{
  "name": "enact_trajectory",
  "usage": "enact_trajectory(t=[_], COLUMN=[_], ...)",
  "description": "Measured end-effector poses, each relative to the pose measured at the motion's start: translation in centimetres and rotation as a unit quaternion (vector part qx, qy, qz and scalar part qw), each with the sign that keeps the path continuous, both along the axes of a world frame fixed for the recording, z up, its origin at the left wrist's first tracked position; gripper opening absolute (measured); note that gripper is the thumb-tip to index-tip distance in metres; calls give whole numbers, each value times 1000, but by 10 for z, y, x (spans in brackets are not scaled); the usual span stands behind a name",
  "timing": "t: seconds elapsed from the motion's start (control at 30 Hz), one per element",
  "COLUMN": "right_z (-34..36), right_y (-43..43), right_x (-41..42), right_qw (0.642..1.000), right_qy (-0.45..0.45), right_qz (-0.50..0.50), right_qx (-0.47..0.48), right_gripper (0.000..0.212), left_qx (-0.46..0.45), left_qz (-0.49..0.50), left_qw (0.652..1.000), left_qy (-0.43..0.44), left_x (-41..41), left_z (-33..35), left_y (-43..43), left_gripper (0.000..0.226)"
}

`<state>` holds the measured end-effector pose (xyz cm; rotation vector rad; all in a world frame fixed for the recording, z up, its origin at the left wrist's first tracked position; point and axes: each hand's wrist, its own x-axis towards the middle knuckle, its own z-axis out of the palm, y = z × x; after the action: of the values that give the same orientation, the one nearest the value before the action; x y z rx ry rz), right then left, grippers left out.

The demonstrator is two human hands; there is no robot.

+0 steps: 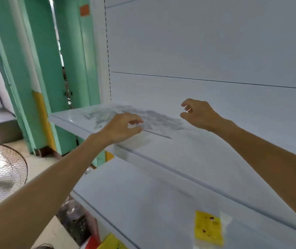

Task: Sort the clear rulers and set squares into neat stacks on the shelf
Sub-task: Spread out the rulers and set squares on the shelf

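We pinch one ruler [152, 130] with our left hand [122, 127] at the pile's [105, 115] edge on the shelf [188, 153]; our right hand [199, 115] (loosely curled, holding nothing) hovers over the shelf nearby.

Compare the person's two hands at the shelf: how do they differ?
The left hand sits low at the front edge of the shelf, fingers curled onto the pile of clear rulers, seemingly pinching one. The right hand is raised further back, beside the pile. Whether it holds anything is unclear. Both have curled fingers and bare forearms.
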<state>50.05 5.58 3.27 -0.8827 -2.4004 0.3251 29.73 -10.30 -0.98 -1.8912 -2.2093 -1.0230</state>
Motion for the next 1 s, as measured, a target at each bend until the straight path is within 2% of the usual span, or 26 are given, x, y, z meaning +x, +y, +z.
enact_trajectory(t=[0.2, 0.3, 0.4, 0.47, 0.6, 0.73, 0.8, 0.9, 1.0], right_z=[-3, -11, -25, -32, -39, -41, -41, -43, -44], right_y=[6, 13, 21, 28, 44, 48, 44, 35, 27], right_x=[-113, -145, -161, -165, -172, -189, -201, -225, -248], right_qw=[999, 999, 995, 991, 990, 994, 997, 996, 992], right_qy=[-37, -38, -94, -121, -118, -95, -78, -75, -86], right_qz=[3, -10, -28, -39, -57, -43, -12, 49, 88], right_qx=[1, -8, -32, -39, -47, -38, -18, 7, 4], right_gripper=[42, 43, 43, 42, 40, 35, 34, 33, 33], left_qx=[-4, -13, -41, -39, -19, -91, -125, -142, -123], left_qz=[12, 24, 22, 20, 49, 119, 104, 46, 4], left_qw=[1000, 1000, 999, 999, 998, 989, 986, 988, 992], left_qy=[-1, -7, 0, -11, -25, 14, 48, 27, 14], left_x=[-125, -175, -206, -218, -230, -231, -235, -243, -247], left_z=[-1, -6, -14, -18, -25, -29, -26, -23, -24], left_y=[-5, -1, 9, 17, 37, 55, 63, 68, 65], left_gripper=[25, 23, 25, 28, 39, 63, 68, 64, 51])
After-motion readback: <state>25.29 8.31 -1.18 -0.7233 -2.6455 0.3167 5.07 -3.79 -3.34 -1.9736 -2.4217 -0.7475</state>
